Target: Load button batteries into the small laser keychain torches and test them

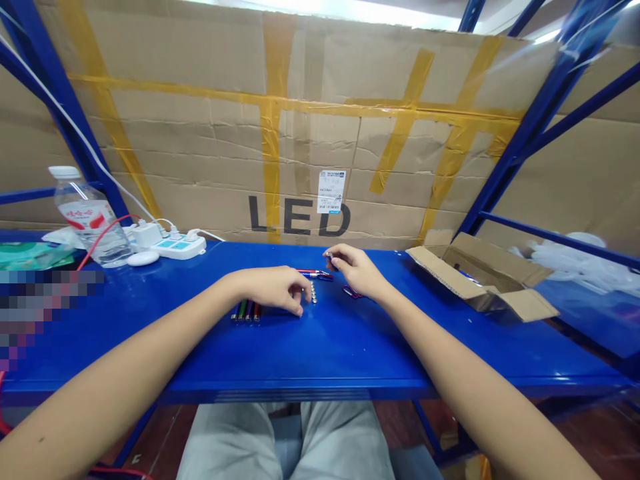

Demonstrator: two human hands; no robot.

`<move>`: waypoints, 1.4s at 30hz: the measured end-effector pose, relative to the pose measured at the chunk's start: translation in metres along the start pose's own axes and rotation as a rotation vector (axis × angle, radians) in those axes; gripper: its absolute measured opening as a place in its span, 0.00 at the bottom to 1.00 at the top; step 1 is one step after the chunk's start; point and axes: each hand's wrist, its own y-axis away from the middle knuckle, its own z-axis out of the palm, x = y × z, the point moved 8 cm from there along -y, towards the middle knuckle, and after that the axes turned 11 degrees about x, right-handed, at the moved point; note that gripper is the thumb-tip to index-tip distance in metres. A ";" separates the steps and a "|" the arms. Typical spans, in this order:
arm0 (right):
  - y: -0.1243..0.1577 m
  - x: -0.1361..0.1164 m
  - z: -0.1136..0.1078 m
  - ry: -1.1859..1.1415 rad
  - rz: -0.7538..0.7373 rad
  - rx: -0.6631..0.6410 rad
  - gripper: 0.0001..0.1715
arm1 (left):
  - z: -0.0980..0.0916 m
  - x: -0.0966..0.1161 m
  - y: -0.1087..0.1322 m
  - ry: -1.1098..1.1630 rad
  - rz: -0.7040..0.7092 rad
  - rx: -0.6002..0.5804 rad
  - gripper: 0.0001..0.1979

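My left hand [274, 288] rests low over the blue table, its fingers curled and the thumb tip close to the surface. Whatever may be at its fingertips is too small to tell. Just right of it, several small silver round pieces [314, 293] form a short column. Several slim coloured tubes with metal ends [249, 311] lie side by side under and beside this hand. My right hand [356, 268] is raised a little, fingers closed around a small dark shiny piece [331, 260]. Red and blue tubes [315, 274] lie between the hands. Below my right hand is a purple-red shiny item [351, 291].
An open cardboard box [480, 280] stands at the right. At the left are a water bottle [93, 217], a white power strip [180, 247] with plugs, and a white oval object [143, 259]. A large cardboard sheet [215, 153] closes off the back between blue posts.
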 end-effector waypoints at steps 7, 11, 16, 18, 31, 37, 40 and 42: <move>0.002 0.001 0.005 0.050 0.017 -0.040 0.09 | 0.003 0.003 -0.006 -0.045 0.036 0.086 0.06; 0.003 -0.005 0.009 0.139 -0.061 -0.059 0.10 | -0.031 0.005 -0.006 0.047 0.043 0.544 0.08; 0.009 -0.018 0.019 0.185 -0.141 -0.135 0.13 | -0.037 -0.001 -0.002 0.203 0.005 0.812 0.08; 0.011 -0.021 0.021 0.203 -0.164 -0.135 0.14 | -0.034 -0.002 -0.003 0.236 0.021 0.815 0.07; 0.020 -0.038 0.012 0.247 -0.390 0.099 0.08 | -0.021 -0.006 -0.012 0.632 -0.057 0.732 0.05; 0.020 -0.047 0.013 0.204 -0.406 0.035 0.05 | -0.026 -0.002 -0.010 0.536 0.014 0.694 0.04; 0.020 -0.046 0.017 0.229 -0.379 -0.020 0.09 | -0.026 -0.004 -0.010 0.509 0.015 0.699 0.05; 0.020 -0.043 0.016 0.246 -0.342 -0.011 0.05 | -0.025 -0.004 -0.010 0.506 0.005 0.693 0.05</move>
